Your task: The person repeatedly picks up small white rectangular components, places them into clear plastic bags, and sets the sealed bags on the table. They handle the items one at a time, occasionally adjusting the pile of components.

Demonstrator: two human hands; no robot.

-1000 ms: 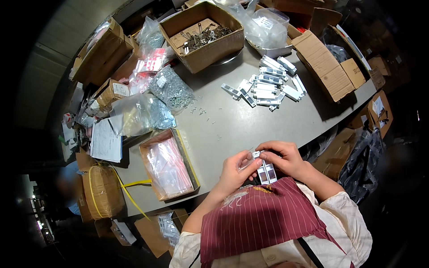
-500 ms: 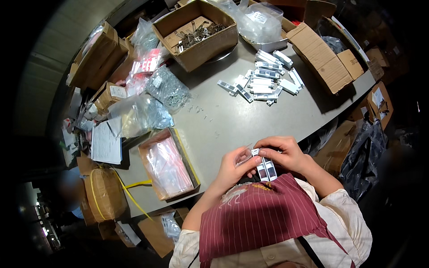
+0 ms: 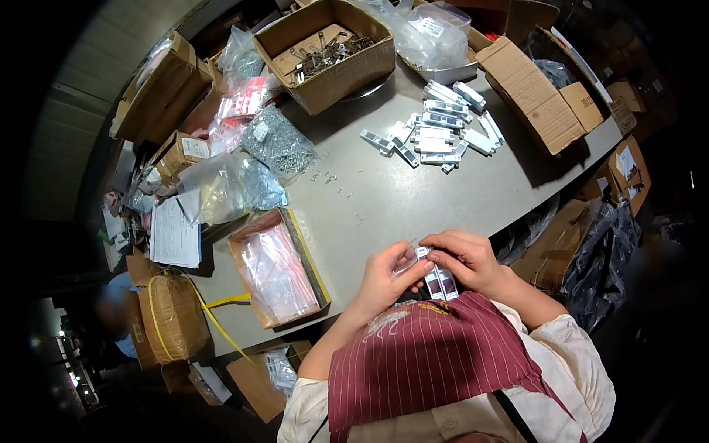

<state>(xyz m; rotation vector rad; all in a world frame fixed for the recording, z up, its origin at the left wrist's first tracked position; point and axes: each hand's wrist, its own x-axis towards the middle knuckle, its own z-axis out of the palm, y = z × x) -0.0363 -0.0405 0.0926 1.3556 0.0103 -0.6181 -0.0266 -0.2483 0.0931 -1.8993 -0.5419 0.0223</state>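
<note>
— Who holds what here?
— A person pinches a pair of white housings [image 3: 442, 286] with dark windows, side by side, on the near side of the pile of similar pieces [image 3: 442, 136] and well apart from it.
— And the grip?
— Clamped on the housings from both sides: the left hand [image 3: 388, 273] with thumb and fingers, the right hand [image 3: 469, 260] with fingers curled over the far end. A thin clear piece [image 3: 405, 256] shows by the left hand, too small to identify.
— What surrounds them?
— The pile sits on a gray desk [image 3: 384, 203]. Left of the pile lie loose screws [image 3: 325, 177] and, beyond those, a clear bag of screws [image 3: 281, 144]. A carton of metal parts [image 3: 341, 81] stands to its upper left, an open cardboard box [image 3: 528, 96] to its right.
— Anything nearer the person?
— Well to the pile's lower left, a shallow box [image 3: 304, 257] holds clear plastic bags [image 3: 273, 266]. The wearer's maroon pinstriped apron [image 3: 436, 354] is on its near side.
</note>
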